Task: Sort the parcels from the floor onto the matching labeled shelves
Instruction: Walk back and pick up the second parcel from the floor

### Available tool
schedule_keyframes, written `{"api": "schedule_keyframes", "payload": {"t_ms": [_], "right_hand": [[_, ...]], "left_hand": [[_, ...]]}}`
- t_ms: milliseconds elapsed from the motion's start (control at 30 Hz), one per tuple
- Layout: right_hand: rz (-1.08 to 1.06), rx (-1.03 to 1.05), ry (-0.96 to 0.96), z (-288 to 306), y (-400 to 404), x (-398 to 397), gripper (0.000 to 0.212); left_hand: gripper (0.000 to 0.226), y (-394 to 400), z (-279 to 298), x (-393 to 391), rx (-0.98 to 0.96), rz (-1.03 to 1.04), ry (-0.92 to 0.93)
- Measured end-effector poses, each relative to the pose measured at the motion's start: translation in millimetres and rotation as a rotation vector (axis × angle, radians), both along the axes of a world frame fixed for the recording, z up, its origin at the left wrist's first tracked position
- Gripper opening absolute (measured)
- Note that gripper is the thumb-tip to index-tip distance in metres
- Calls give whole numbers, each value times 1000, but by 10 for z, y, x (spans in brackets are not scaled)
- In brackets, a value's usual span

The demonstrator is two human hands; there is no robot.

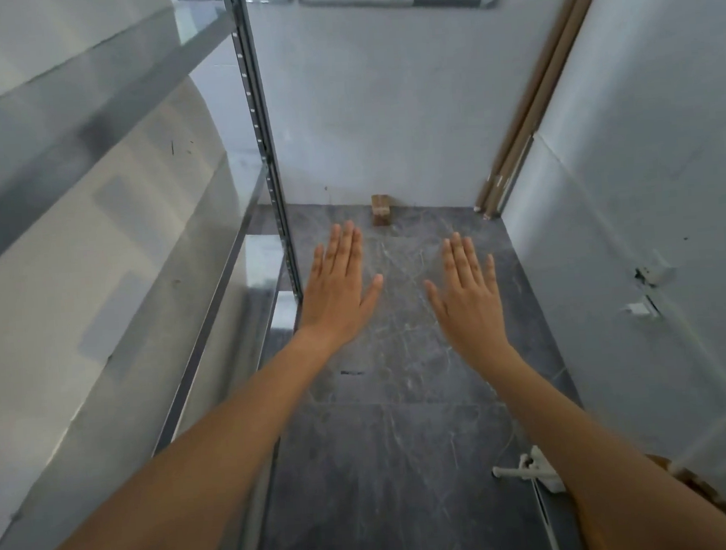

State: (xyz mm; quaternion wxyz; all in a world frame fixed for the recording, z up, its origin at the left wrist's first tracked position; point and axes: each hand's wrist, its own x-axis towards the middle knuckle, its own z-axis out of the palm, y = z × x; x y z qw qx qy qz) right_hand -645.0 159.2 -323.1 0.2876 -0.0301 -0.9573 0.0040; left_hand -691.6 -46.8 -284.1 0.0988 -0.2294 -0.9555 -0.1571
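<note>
Both arms stretch out ahead of me over the dark marble floor (pixel 407 443). My left hand (pixel 338 289) is flat with straight fingers, palm down, holding nothing. My right hand (pixel 468 293) is spread the same way, also holding nothing. A small brown cardboard parcel (pixel 381 210) stands on the floor against the far white wall, just beyond my left fingertips in the image. A metal shelving rack (pixel 264 152) runs along my left side; large white wrapped items (pixel 93 250) lie on its levels. No shelf labels are readable.
Long brown cardboard tubes (pixel 534 104) lean in the far right corner. A white plastic fitting (pixel 534 471) lies on the floor near my right forearm. A white wall closes the right side, and something brown (pixel 703 491) shows at the lower right behind my arm.
</note>
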Motion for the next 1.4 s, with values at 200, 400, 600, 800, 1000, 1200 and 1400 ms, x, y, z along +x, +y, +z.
{"api": "schedule_keyframes", "payload": {"t_ms": [200, 400, 600, 800, 1000, 1200, 1400], "right_hand": [[-3, -22, 3, -64, 225, -633, 69], [4, -36, -20, -121, 698, -1482, 76], [19, -35, -76, -204, 1201, -2441, 76], [41, -67, -105, -210, 1602, -3350, 71], [54, -120, -141, -316, 1854, -4037, 73], [30, -118, -199, -483, 2084, -4912, 74], [30, -151, -245, -497, 2157, -5809, 77]], "left_hand": [[74, 280, -70, -679, -26, -15, -2], [78, 725, -160, -1575, -41, -11, -5], [75, 1272, -196, -2536, -66, 10, -25], [75, 1716, -274, -3351, -65, 53, -41], [77, 1923, -400, -4050, -83, 78, -77], [75, 2035, -539, -5000, -107, 61, -91], [75, 2194, -468, -5952, -82, 42, -87]]}}
